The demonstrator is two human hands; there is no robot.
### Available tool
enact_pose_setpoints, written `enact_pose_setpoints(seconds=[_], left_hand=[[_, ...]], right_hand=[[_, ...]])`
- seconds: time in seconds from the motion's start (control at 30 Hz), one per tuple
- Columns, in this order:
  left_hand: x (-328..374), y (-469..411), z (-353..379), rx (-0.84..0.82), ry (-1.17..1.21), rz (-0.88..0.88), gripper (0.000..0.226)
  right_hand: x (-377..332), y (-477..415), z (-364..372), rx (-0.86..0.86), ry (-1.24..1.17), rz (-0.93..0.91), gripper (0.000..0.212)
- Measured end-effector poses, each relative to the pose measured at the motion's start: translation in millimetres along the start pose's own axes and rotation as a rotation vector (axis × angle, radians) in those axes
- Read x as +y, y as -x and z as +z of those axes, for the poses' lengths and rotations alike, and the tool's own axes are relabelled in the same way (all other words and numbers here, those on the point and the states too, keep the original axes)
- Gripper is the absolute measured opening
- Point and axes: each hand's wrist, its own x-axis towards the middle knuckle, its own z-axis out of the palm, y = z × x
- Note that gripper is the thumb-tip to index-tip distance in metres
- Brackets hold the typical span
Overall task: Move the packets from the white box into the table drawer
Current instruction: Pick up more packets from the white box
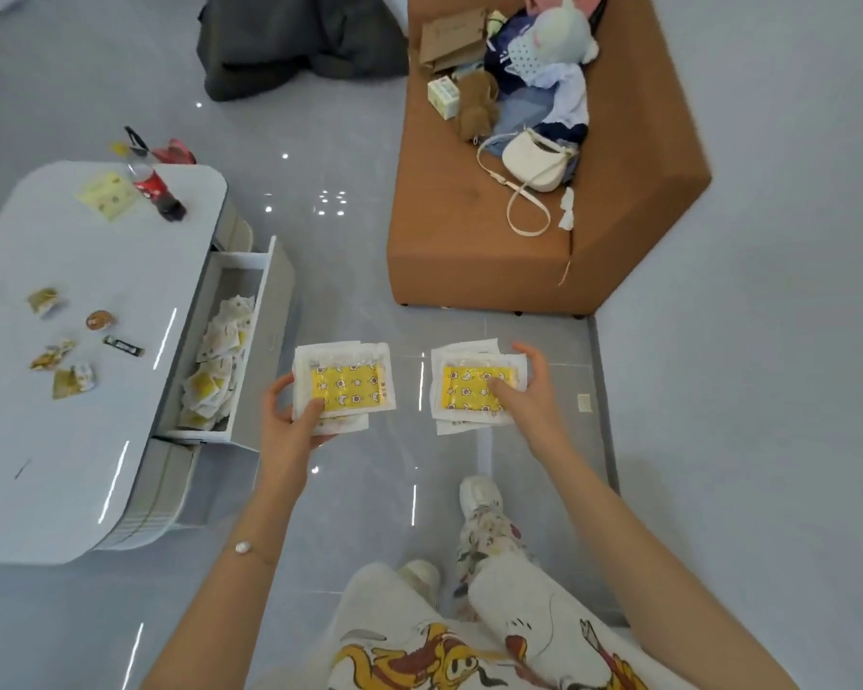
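Each hand, left [290,425] and right [524,390], pinches a loose stack of packets [342,385] beside the open drawer [270,291]; probably light, slippery film, best gripped across the edges.

the print on the packets in the left hand [290,420] is too small to read; its thumb hides a corner of the top packet's yellow panel [351,388]; the right hand [524,390] covers the right edge of its stack [469,385], and the count in either stack cannot be told; the table [71,390] is cut off at the left edge; the drawer [265,311] interior lies partly under the tabletop; the dark bag [295,42] is cut by the top edge.
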Motion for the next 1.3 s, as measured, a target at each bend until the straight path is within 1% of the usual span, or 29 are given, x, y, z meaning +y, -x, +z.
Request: enact_pose_setpoints(seconds=[0.13, 0.3, 0.47, 0.63, 0.73, 0.9, 0.97, 1.03, 1.1, 1.2, 1.3], left_hand=[[4, -20, 25, 0.117, 0.108, -0.025, 0.047], [6, -42, 47, 0.222, 0.145, -0.041, 0.049], [9, -52, 47, 0.384, 0.235, -0.078, 0.048], [12, -64, 34, 0.506, 0.285, -0.085, 0.044], [11, -79, 21, 0.589, 0.318, -0.096, 0.046], [12, -123, -8, 0.677, 0.358, -0.102, 0.045], [14, -151, -24, 0.710, 0.387, -0.112, 0.045], [10, -168, -32, 0.701, 0.384, -0.119, 0.045], [10, -205, -48, 0.711, 0.397, -0.130, 0.046], [6, -253, -69, 0.729, 0.388, -0.203, 0.044], [4, -298, -89, 0.770, 0.428, -0.280, 0.041]], right_hand=[[-19, -54, 2, -0.084, 0.024, -0.019, 0.048], [-38, -115, 13, -0.218, 0.061, -0.001, 0.049], [-58, -155, 40, -0.320, 0.107, -0.022, 0.052], [-76, -188, 78, -0.414, 0.174, -0.060, 0.050], [-82, -208, 108, -0.489, 0.218, -0.069, 0.049], [-97, -246, 172, -0.574, 0.253, -0.082, 0.050], [-104, -266, 207, -0.586, 0.258, -0.079, 0.049], [-108, -279, 224, -0.586, 0.248, -0.061, 0.049], [-113, -303, 259, -0.587, 0.269, -0.067, 0.049], [-119, -337, 312, -0.626, 0.334, -0.015, 0.049], [-122, -371, 366, -0.648, 0.373, 0.030, 0.047]])
